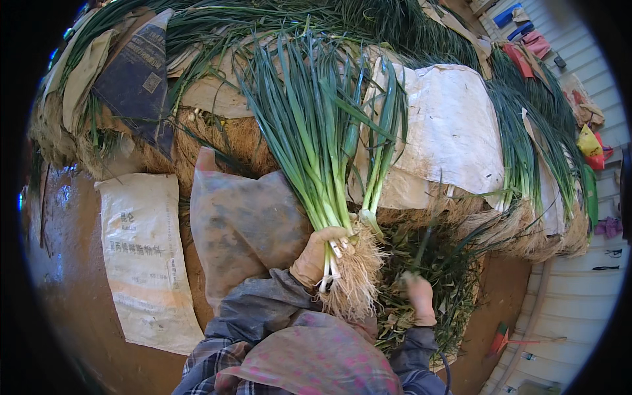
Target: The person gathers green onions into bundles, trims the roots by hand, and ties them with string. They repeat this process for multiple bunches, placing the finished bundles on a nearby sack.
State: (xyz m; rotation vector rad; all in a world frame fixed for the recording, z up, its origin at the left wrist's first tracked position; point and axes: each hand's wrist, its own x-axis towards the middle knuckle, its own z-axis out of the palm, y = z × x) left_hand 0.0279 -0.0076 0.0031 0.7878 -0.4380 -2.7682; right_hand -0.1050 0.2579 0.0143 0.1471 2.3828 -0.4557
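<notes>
A bunch of green onions [301,148], with long green leaves and shaggy pale roots [358,276], is gripped near its white bases in my gloved left hand [316,256]. The leaves fan out away from me across the heap. Just right of the bunch, a few more stalks [375,192] lie on a white woven sack [444,128]. My right hand [419,298] is blurred, over a pile of stripped leaves [434,276] beside my lap. A thin dark leaf rises near its fingertips; whether the fingers hold it is unclear.
Long heaps of green onions [419,29] stretch across the far side, roots toward me. A printed woven sack [148,266] lies on the wet brown floor [64,276] at left. A corrugated wall [563,291] runs along the right, with a red-tipped stick [523,340] near it.
</notes>
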